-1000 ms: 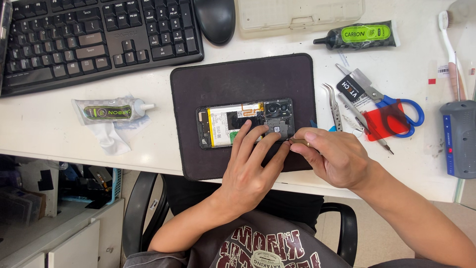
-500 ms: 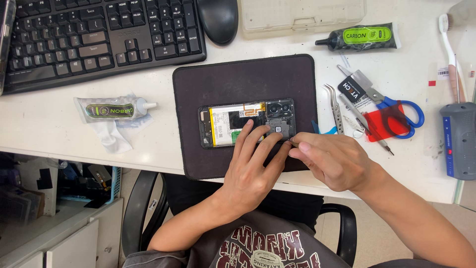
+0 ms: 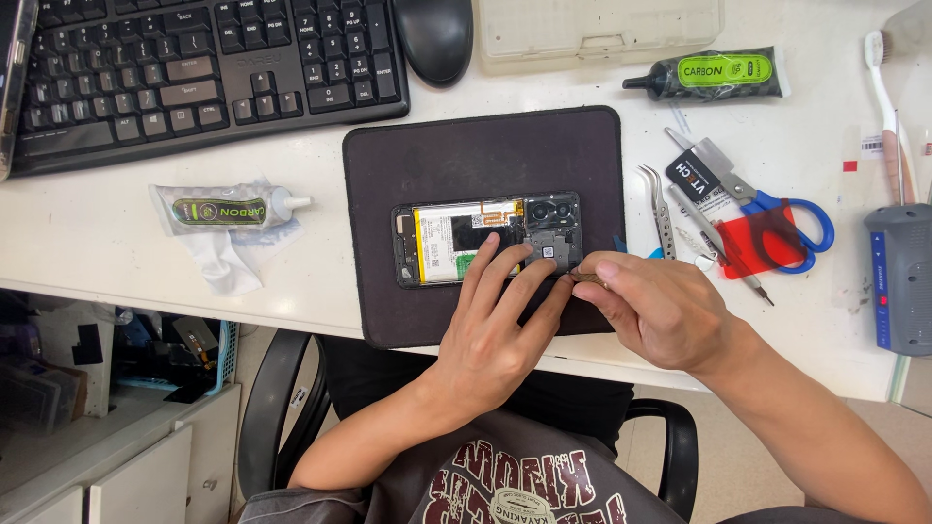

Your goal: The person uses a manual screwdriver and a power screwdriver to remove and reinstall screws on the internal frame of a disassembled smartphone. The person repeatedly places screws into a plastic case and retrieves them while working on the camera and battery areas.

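Note:
An opened phone (image 3: 466,238) with its back cover off lies on a dark work mat (image 3: 485,155), battery and camera module showing. My left hand (image 3: 495,325) rests on the phone's lower edge, fingers spread over it. My right hand (image 3: 655,309) is beside the phone's right end, pinching a thin tool (image 3: 585,278) whose tip touches the phone near the camera end.
A black keyboard (image 3: 194,68) and mouse (image 3: 434,34) lie behind the mat. A white glue tube (image 3: 228,211) sits left; a dark glue tube (image 3: 714,75), tweezers (image 3: 662,212), blue scissors (image 3: 767,209), a screwdriver and a grey device (image 3: 898,277) sit right. A clear plastic case (image 3: 602,29) is behind.
Both hands stay at the phone's right end with only slight shifts of the fingers. The phone has not moved on the mat.

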